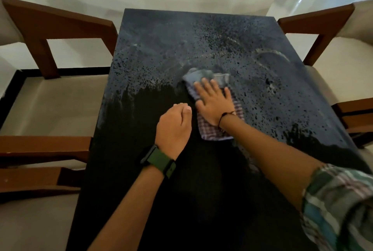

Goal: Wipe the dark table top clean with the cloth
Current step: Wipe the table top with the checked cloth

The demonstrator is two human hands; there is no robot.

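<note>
Cloth (217, 113), checked, lies mid-table under right hand (215, 102); fingers straight and spread, palm flat on it, likely to press a wide patch of fabric down while pushing. Far end of cloth looks damp and bunched, at the line where the clean near half meets the wet, speckled far half of the table (161, 44), so the work sits at that boundary. Left hand (173, 127) rests just left of cloth, fingers curled into a loose fist, holding nothing, probably bracing the reach. Green watch (159, 160) on that wrist. Chairs (50, 34) flank both sides. Roughly half done, by the look of it.
</note>
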